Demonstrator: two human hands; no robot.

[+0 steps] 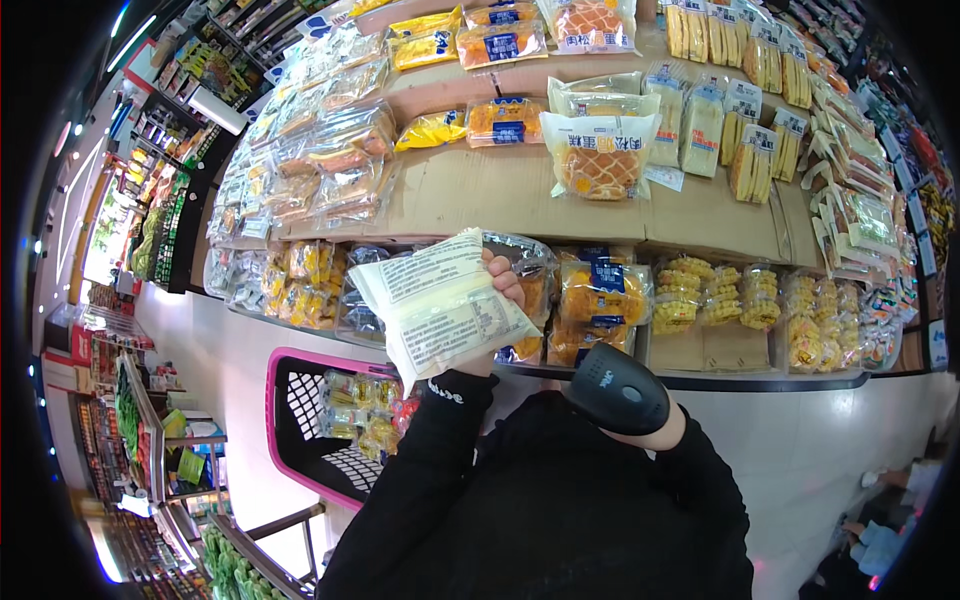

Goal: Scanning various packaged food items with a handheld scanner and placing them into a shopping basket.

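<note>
A cream plastic bag of packaged cake or bread [446, 304] is held up over the front of the display, its back side with small printing facing me. The fingers of my left hand [504, 279] curl around its right edge. My right hand [664, 433] grips a black handheld barcode scanner [621, 390] close to my body; the scanner's head hides most of the fingers. Just beyond the bag, a clear front bin holds packaged cakes with blue labels [606, 292]. Similar cream cake bags [600, 157] stand on the cardboard-lined tier [465, 191] above.
A black shopping basket with a pink rim [274, 420] stands on the left, with several packaged snacks [364, 412] inside. Wrapped breads [337, 172] and sandwiches [754, 161] fill the tiers. A vegetable stand [232, 555] is at lower left. Other people [877, 540] are at lower right.
</note>
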